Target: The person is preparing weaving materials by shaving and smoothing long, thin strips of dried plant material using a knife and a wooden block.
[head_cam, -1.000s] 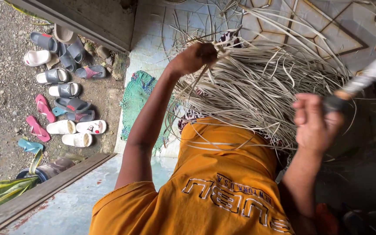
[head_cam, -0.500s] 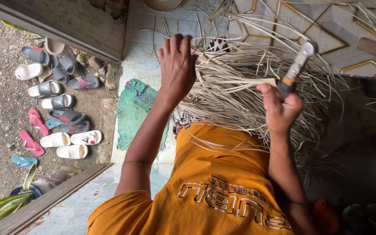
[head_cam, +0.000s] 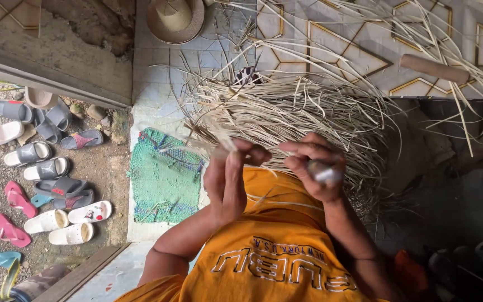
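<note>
Head view: the left hand pinches a pale dried strip between its fingertips, while the right hand is closed around a knife handle. Just beyond them a large heap of strips lies on the tiled floor, so most still looks unworked.
</note>
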